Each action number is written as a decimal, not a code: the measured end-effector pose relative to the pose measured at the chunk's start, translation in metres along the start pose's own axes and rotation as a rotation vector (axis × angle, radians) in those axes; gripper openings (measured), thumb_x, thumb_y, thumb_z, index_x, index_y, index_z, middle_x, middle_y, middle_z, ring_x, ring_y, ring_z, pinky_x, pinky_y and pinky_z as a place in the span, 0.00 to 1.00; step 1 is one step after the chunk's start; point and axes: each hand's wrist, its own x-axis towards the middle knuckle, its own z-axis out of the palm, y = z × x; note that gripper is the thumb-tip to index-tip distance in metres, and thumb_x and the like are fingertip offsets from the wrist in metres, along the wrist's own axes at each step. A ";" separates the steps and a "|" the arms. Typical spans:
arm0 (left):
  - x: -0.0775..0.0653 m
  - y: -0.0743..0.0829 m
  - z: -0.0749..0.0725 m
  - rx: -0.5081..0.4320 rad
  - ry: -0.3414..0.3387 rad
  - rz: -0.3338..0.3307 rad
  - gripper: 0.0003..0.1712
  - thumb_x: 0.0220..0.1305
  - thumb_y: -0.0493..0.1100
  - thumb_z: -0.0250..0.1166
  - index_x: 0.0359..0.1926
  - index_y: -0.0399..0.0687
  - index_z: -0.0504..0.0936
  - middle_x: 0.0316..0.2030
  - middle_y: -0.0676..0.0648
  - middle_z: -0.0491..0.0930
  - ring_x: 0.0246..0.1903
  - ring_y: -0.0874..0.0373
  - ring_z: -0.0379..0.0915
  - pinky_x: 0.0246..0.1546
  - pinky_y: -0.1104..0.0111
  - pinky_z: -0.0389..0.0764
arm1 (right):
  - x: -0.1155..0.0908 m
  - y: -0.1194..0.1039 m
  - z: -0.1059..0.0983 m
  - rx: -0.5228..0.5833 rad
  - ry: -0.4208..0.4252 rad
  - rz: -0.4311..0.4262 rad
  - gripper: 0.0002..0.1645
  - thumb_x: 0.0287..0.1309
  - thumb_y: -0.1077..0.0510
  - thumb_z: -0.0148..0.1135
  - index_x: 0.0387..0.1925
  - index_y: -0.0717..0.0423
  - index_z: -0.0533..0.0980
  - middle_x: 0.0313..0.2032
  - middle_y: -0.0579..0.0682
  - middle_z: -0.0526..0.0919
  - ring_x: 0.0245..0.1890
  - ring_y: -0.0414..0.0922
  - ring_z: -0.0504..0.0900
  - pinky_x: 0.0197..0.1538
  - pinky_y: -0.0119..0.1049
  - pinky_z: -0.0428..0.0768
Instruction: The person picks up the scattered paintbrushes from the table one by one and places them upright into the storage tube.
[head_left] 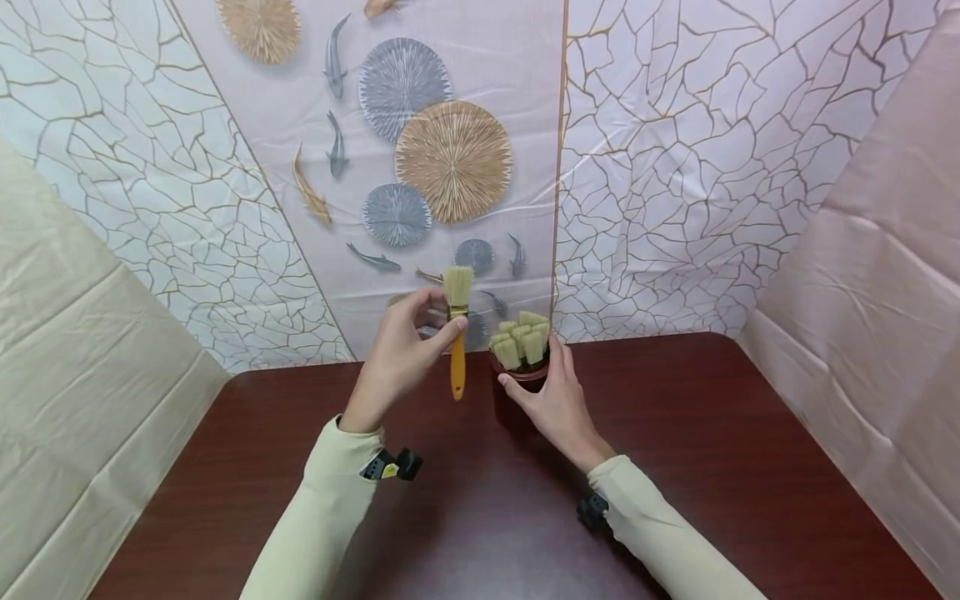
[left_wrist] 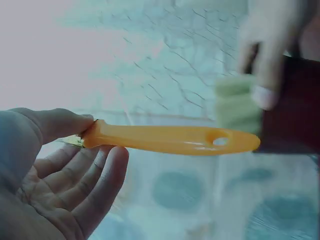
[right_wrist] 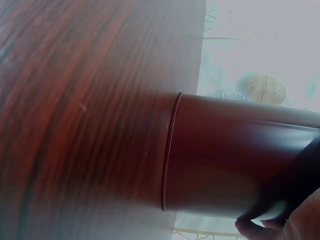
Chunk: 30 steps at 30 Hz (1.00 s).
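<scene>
A paintbrush (head_left: pixel 458 354) with a yellow-orange handle and pale bristles stands upright in the air, bristles up. My left hand (head_left: pixel 405 342) pinches it near the metal collar between thumb and fingers. In the left wrist view its orange handle (left_wrist: pixel 170 140) shows a hanging hole near the end. To the right, a dark red-brown cylindrical holder (head_left: pixel 517 396) stands on the table, with several brushes (head_left: pixel 521 337) in it, bristles up. My right hand (head_left: pixel 558 400) grips this holder near its rim, thumb in front. The right wrist view shows the holder's smooth side (right_wrist: pixel 235 155) and base.
The dark wood table (head_left: pixel 465 517) ends just behind the holder. A patterned cloth backdrop (head_left: pixel 637 183) rises beyond the back edge, and plain beige cloth (head_left: pixel 862 333) hangs along the sides.
</scene>
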 end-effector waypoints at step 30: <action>0.031 -0.004 0.065 0.236 -0.265 0.170 0.18 0.70 0.39 0.73 0.58 0.42 0.86 0.46 0.46 0.89 0.44 0.55 0.89 0.42 0.69 0.86 | -0.001 0.002 0.001 -0.042 0.005 -0.008 0.68 0.59 0.27 0.72 0.84 0.52 0.47 0.74 0.58 0.62 0.58 0.66 0.80 0.56 0.66 0.79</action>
